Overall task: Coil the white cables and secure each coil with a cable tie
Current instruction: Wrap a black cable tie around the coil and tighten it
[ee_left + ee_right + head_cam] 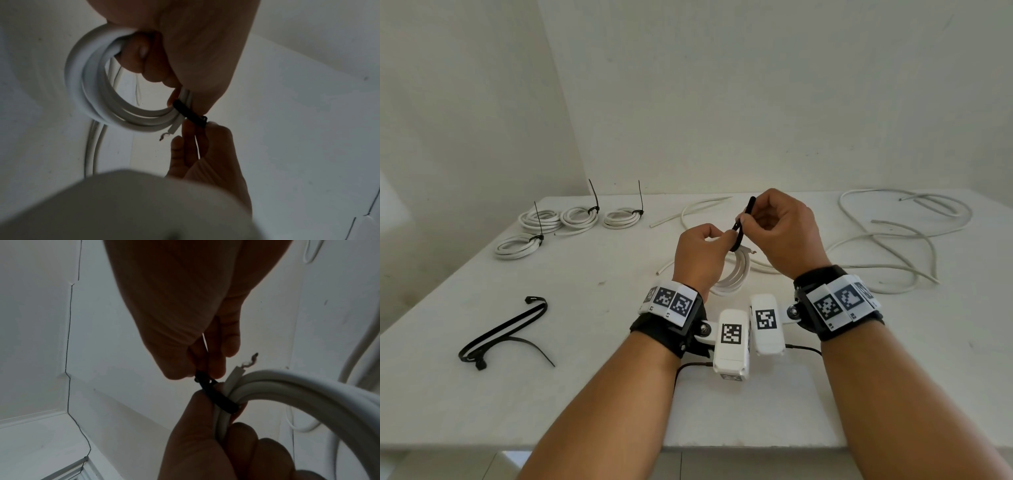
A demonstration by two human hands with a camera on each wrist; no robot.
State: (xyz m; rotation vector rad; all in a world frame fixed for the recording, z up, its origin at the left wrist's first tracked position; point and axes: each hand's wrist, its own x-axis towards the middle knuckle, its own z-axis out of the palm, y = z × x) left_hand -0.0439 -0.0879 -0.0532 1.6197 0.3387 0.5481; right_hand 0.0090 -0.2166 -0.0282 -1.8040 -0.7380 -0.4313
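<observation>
Head view: bright, even, diffuse light; soft faint shadows under the forearms on the counter (585, 394); sharp.
Edges: wide-angle bending of wall and counter lines.
Wrist views: dim, greyish, backlit; hands (185, 321) show as dark silhouettes.
Blur: near white housing (123, 207) out of focus; coil (308, 386) soft.

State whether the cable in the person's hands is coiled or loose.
Coiled: the cable forms stacked round loops, held by the left hand, with a black tie wrapped across them.

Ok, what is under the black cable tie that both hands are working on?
The black cable tie wraps the white coil gripped by the left hand; the right hand pinches the tie. Fingers cover the strands directly beneath, and how tight it is cannot be seen.
</observation>
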